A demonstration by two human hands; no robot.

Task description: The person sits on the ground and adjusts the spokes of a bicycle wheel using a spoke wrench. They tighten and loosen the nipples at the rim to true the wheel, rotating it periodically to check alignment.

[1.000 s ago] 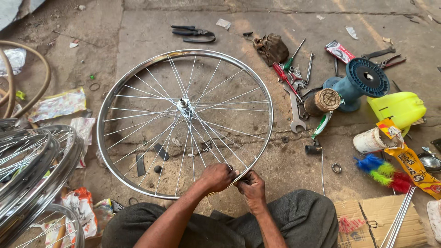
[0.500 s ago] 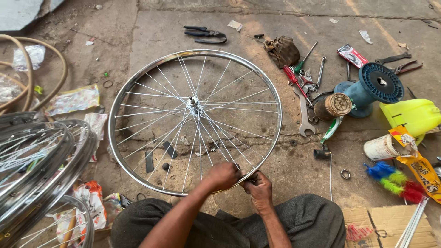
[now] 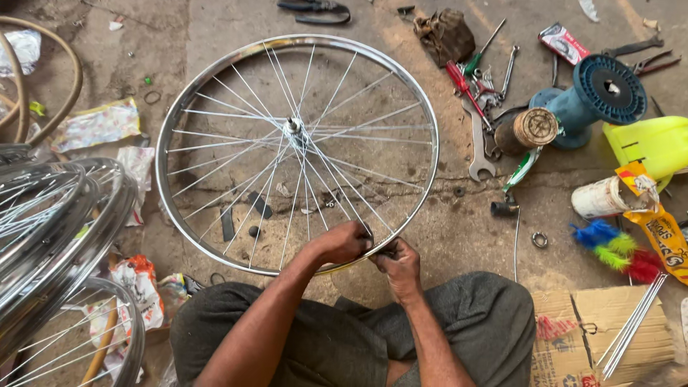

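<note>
Spoked bicycle wheel (image 3: 297,150) lies flat on the concrete floor (image 3: 444,236) in front of my knees, hub (image 3: 292,127) near its middle. My left hand (image 3: 342,242) sits curled on the near rim, fingers closed narrow over it. My right hand (image 3: 398,261) is just beside it — pinched tight on something small and dark at the rim; I cannot tell what. Right of the wheel: a flat spanner (image 3: 476,143), a red-handled screwdriver (image 3: 459,80), a blue spool (image 3: 598,93). Left — a stack of more wheels (image 3: 50,236). A cardboard box (image 3: 602,333) sits by my right knee.
</note>
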